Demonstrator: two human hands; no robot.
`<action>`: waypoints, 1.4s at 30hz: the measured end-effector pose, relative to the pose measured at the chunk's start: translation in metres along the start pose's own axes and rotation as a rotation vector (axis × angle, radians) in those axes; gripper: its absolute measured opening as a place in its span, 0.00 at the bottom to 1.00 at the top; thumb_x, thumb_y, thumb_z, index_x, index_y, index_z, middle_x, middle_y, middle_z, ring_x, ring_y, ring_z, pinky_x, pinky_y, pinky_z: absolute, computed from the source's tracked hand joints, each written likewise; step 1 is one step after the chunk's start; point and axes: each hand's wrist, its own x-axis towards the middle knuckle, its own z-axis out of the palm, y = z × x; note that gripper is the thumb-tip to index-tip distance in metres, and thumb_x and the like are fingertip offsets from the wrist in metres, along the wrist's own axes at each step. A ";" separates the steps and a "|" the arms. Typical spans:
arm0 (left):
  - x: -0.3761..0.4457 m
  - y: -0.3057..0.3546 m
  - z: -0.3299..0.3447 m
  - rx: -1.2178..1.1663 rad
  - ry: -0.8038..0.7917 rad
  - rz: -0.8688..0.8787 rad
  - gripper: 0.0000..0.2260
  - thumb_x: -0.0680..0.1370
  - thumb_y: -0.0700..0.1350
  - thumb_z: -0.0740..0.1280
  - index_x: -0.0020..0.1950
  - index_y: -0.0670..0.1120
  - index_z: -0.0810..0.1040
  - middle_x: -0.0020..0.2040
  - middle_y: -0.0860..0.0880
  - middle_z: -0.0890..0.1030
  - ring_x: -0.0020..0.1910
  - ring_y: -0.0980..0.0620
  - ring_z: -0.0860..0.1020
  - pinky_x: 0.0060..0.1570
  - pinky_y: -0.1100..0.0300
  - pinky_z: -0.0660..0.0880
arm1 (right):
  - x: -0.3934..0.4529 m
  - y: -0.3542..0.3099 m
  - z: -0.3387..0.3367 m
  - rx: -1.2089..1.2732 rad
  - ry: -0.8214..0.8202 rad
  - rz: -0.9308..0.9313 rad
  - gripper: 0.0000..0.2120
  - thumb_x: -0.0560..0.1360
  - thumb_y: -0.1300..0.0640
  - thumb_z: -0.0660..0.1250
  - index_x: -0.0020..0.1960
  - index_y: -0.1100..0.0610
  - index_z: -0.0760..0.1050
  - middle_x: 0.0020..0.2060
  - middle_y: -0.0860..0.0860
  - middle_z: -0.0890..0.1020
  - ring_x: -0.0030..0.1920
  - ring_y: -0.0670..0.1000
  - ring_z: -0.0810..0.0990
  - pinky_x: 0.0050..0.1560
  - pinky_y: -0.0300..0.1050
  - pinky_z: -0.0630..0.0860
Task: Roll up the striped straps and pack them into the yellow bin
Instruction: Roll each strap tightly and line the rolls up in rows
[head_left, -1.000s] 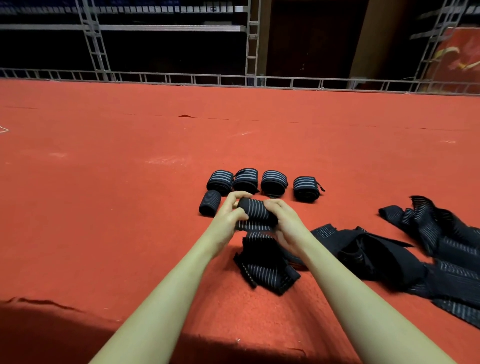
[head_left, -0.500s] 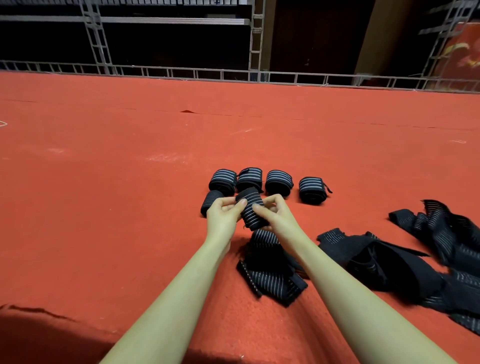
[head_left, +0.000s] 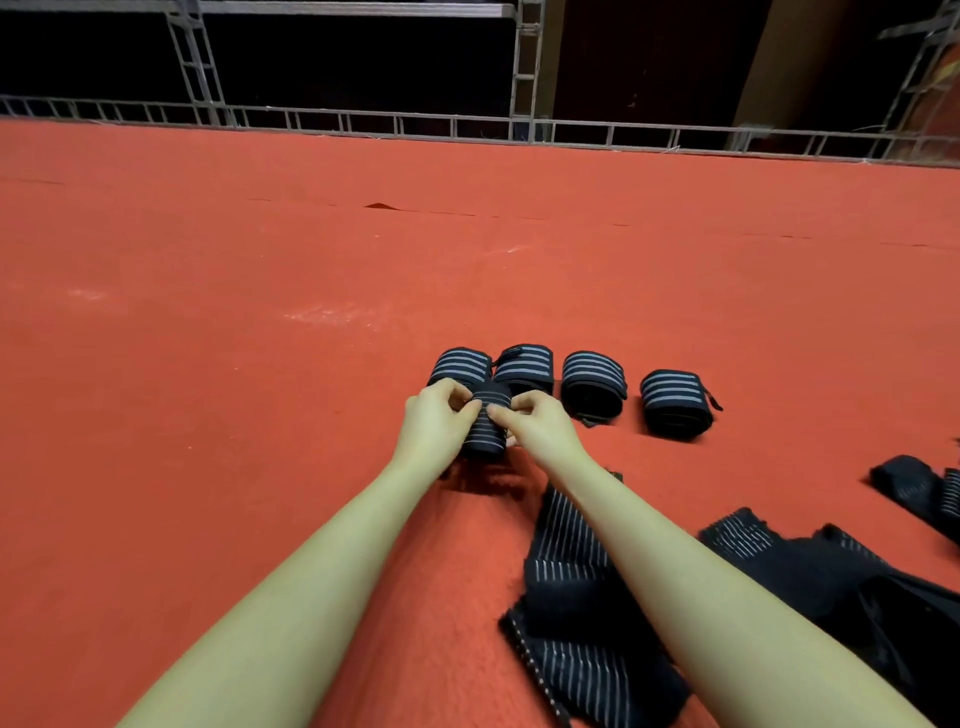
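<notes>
Striped strap roll (head_left: 485, 422) is pinched between my left hand (head_left: 435, 422) and right hand (head_left: 537, 426), right beside four finished rolls (head_left: 592, 382) on the red tabletop (head_left: 260, 415).

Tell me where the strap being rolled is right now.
In the head view, centre: the roll is held between the left hand and right hand, just in front of the row of finished rolls on the red carpet.

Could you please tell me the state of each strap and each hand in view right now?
Strap in hands: rolled, gripped from both sides.
Left hand: curled on that roll.
Right hand: curled on that roll.
Four finished rolls: rolled, in a row on the red carpet.
Loose straps: unrolled, heaped on the carpet.
Yellow bin: not in view.
</notes>
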 end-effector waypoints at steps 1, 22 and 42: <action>0.002 -0.002 0.000 0.021 0.000 0.001 0.06 0.76 0.46 0.67 0.50 0.46 0.78 0.46 0.49 0.82 0.48 0.48 0.79 0.42 0.64 0.67 | 0.003 0.004 0.005 -0.026 -0.012 0.012 0.08 0.73 0.54 0.70 0.43 0.58 0.74 0.35 0.51 0.79 0.35 0.51 0.80 0.45 0.55 0.79; -0.025 0.017 0.007 0.216 0.035 0.170 0.10 0.78 0.44 0.63 0.57 0.47 0.78 0.57 0.50 0.74 0.59 0.48 0.67 0.54 0.57 0.58 | -0.015 0.022 -0.016 -0.352 0.116 -0.043 0.07 0.76 0.61 0.62 0.45 0.61 0.78 0.45 0.55 0.82 0.49 0.54 0.78 0.44 0.41 0.65; -0.080 0.049 0.073 0.160 -0.345 -0.060 0.34 0.75 0.47 0.68 0.75 0.45 0.53 0.69 0.43 0.65 0.69 0.42 0.63 0.69 0.49 0.61 | -0.058 0.066 -0.074 -0.525 0.098 0.167 0.01 0.76 0.53 0.64 0.48 0.49 0.74 0.46 0.47 0.79 0.56 0.53 0.75 0.52 0.47 0.60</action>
